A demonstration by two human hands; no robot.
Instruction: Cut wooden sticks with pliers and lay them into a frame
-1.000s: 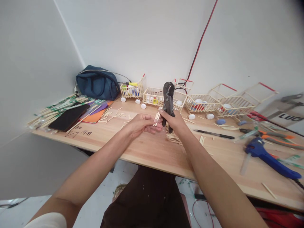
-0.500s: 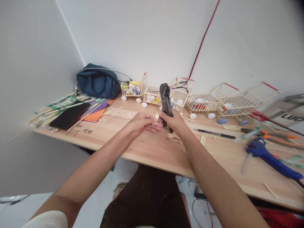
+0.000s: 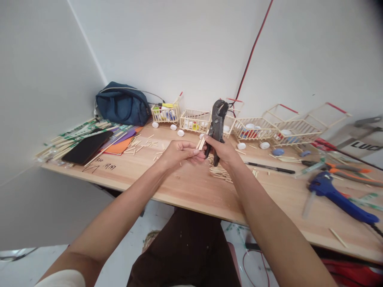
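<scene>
My right hand [image 3: 224, 152] is closed round the handles of black cutting pliers [image 3: 217, 119], which stand nearly upright with the jaws parted at the top. My left hand [image 3: 179, 154] pinches a small bundle of thin wooden sticks [image 3: 201, 143] right beside the pliers' handles. Both hands hover above a wooden table [image 3: 194, 187], just over a loose pile of cut sticks [image 3: 220, 173].
Several stick-built carts [image 3: 257, 128] with white caps line the wall. A blue bag [image 3: 122, 104], a black phone [image 3: 86, 147] and coloured paper lie at the left. A black pen [image 3: 269, 169], a blue glue gun [image 3: 338, 196] and other tools lie at the right. A red cable [image 3: 254, 48] runs up the wall.
The pliers have tilted from leaning left to leaning right and their jaws have parted. The left hand's sticks have lifted slightly toward the pliers.
</scene>
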